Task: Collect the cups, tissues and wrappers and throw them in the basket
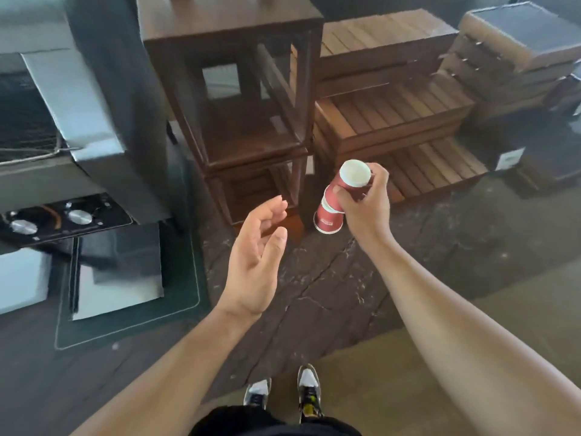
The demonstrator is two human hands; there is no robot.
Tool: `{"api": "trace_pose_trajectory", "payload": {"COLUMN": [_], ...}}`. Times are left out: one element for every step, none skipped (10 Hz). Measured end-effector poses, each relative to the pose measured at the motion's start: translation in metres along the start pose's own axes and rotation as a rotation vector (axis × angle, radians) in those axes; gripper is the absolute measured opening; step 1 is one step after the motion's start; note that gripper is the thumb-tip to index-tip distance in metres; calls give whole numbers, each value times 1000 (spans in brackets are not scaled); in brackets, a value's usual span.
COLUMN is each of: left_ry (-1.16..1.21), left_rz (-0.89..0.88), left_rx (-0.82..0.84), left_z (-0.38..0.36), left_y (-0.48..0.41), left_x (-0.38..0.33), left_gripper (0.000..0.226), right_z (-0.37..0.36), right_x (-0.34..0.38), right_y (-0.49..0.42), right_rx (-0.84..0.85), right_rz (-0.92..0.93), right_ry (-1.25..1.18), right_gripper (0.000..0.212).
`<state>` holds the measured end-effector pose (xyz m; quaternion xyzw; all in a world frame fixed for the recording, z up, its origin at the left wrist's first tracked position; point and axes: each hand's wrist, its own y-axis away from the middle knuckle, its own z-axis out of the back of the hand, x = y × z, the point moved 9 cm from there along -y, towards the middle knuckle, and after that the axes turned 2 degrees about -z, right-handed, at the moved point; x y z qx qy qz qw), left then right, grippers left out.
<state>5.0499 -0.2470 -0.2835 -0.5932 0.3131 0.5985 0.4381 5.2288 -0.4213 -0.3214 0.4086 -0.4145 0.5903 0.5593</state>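
Note:
A stack of red paper cups (330,215), nested upside down with the white base of the top one facing up, hangs in mid-air over the dark floor. My right hand (364,202) grips the stack round its upper part. To the left and a little lower, my left hand (257,265) is held palm up with its fingers relaxed and nothing in it. No basket, tissue or wrapper shows in the head view.
Dark wooden side tables (232,89) stand stacked straight ahead. Slatted wooden crates (393,108) are piled to their right. A grey box and a black stove top (63,218) lie at the left. My shoes (283,391) stand on a tan mat.

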Motion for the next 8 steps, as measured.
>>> {"api": "trace_pose_trajectory", "payload": {"left_ry": [-29, -53, -72, -89, -94, -116, -121, -89], "left_rz": [15, 21, 34, 53, 63, 79, 91, 76], "left_rx": [-65, -111, -148, -176, -193, -209, -227, -262], "left_z": [-7, -9, -9, -8, -6, -4, -2, 3], "left_y": [-3, -4, -4, -5, -5, -6, -5, -5], "left_x": [3, 8, 15, 20, 25, 30, 31, 28], "left_gripper": [48, 48, 40, 39, 40, 42, 45, 50], "right_z": [-14, -27, -35, -41, -47, -53, -55, -53], "right_x": [-14, -32, -48, -64, -79, -91, -92, -86], "right_y": [-17, -23, -24, -27, -27, -29, -27, -28], "right_rx": [74, 139, 191, 220, 249, 264, 276, 248], "right_rz": [-8, -22, -46, -68, -99, -97, -118, -90], "right_ry": [66, 119, 156, 190, 236, 279, 299, 287], "right_gripper": [63, 65, 64, 68, 70, 72, 75, 85]}}
